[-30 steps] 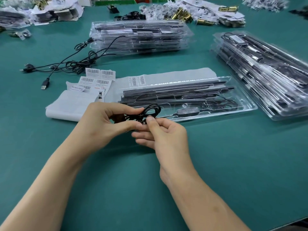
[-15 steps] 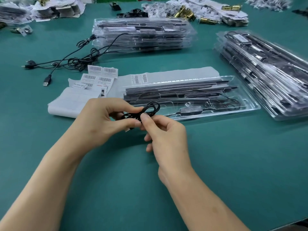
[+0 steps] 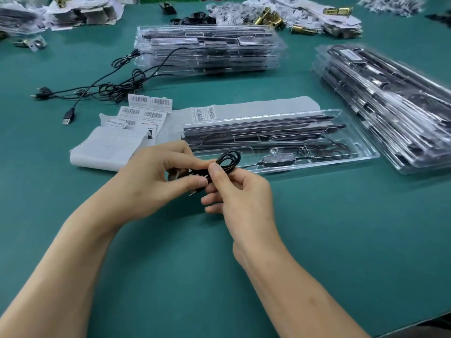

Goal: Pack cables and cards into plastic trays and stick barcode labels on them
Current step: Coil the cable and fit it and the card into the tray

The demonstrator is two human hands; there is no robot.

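Observation:
A coiled black cable (image 3: 228, 162) is held between both hands just in front of a clear plastic tray (image 3: 363, 158). My left hand (image 3: 156, 184) pinches the coil's left end between thumb and fingers. My right hand (image 3: 240, 193) pinches the coil near its loop with thumb and forefinger. The cable runs on to a black inline controller (image 3: 279, 159) lying in the tray, beside long dark strips. Barcode labels (image 3: 148, 108) lie on white backing sheets (image 3: 109, 152) left of the tray.
A stack of filled trays (image 3: 207, 48) stands at the back, another stack (image 3: 390, 106) at the right. Loose black USB cables (image 3: 97, 89) sprawl at the left. Piles of paper and brass parts (image 3: 280, 13) line the far edge. The green table (image 3: 170, 276) stretches before me.
My right hand has shifted its pinch on the coil and my fingers have curled closer together. The coil stays in the same spot in front of the tray.

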